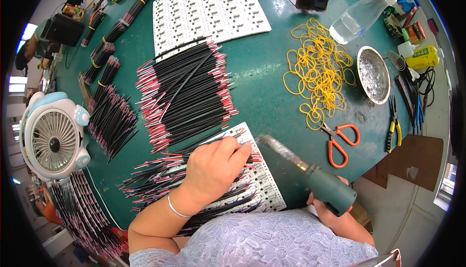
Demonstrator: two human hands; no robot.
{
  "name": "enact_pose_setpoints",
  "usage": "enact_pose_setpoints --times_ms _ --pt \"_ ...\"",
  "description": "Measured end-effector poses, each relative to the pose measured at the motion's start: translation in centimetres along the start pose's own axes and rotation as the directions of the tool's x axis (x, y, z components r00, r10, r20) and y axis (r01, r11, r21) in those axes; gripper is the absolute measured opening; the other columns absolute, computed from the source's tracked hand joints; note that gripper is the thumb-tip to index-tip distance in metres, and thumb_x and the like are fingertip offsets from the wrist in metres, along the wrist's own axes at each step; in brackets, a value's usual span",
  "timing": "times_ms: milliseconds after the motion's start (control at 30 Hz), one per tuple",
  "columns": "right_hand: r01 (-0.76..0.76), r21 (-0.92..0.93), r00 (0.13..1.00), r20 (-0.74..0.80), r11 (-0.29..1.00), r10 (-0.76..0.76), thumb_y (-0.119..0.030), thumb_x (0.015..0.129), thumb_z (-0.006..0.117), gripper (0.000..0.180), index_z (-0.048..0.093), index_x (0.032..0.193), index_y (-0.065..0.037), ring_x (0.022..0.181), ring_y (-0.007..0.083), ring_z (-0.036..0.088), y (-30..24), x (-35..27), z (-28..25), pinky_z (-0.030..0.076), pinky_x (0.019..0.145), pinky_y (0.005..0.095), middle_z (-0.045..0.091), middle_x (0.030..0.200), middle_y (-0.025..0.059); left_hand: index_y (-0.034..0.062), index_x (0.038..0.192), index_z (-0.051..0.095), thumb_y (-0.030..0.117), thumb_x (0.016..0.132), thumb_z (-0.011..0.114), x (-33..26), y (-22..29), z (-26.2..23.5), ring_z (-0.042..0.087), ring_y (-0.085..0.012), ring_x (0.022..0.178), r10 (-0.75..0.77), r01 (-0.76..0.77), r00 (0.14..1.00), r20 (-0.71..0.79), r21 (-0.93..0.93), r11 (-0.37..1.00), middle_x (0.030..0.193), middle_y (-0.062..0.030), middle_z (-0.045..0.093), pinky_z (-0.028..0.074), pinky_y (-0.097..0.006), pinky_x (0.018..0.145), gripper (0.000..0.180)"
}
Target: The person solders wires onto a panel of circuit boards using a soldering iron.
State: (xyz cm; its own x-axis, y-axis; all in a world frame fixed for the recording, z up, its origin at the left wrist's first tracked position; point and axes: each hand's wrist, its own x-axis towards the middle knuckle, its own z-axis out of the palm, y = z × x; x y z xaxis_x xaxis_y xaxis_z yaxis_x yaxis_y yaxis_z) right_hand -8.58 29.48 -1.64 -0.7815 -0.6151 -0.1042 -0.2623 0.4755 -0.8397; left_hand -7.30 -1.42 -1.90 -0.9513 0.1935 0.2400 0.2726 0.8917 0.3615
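My left hand is closed, knuckles up, over a white circuit board panel. What its fingertips hold is hidden under the hand. Black wires with red and white ends lie across the panel and stick out around that hand. My right hand grips the green handle of a soldering iron from below. The iron's metal tip points left, at the panel's upper right edge, a short way from my left fingers. Beyond the panel lies a wide layer of black wires with bare red and white ends.
Another white circuit board panel lies at the far side. Tangled yellow cords, orange-handled scissors, a metal bowl of silvery scraps, yellow-black pliers and a clear bottle are right. A fan and wire bundles stand left.
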Motion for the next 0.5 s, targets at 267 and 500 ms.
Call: enact_pose_setpoints --times_ms 267,500 --pt "-0.038 0.328 0.983 -0.159 0.944 0.094 -0.005 0.085 0.061 0.015 0.064 0.098 0.003 0.056 0.0186 0.065 -1.4 1.1 0.2 0.051 0.053 0.0299 0.062 0.071 0.0084 0.0101 0.092 0.07 0.008 0.072 0.069 0.1 -0.1 0.2 0.059 -0.019 0.06 -0.002 0.002 1.0 -0.005 -0.004 1.0 0.08 -0.0026 0.06 0.047 -0.031 0.05 0.02" --pt "-0.058 0.298 0.997 -0.037 0.953 0.073 -0.003 0.081 0.064 0.013 0.067 0.094 -0.001 0.059 0.0241 0.063 -1.0 0.7 0.0 0.049 0.056 0.0346 0.065 0.073 0.0083 0.0114 0.092 0.071 0.008 0.072 0.069 0.0 -0.5 0.2 0.058 -0.0184 0.061 0.022 -0.023 1.0 -0.014 -0.051 0.998 0.083 -0.0021 0.062 0.046 -0.03 0.051 0.021"
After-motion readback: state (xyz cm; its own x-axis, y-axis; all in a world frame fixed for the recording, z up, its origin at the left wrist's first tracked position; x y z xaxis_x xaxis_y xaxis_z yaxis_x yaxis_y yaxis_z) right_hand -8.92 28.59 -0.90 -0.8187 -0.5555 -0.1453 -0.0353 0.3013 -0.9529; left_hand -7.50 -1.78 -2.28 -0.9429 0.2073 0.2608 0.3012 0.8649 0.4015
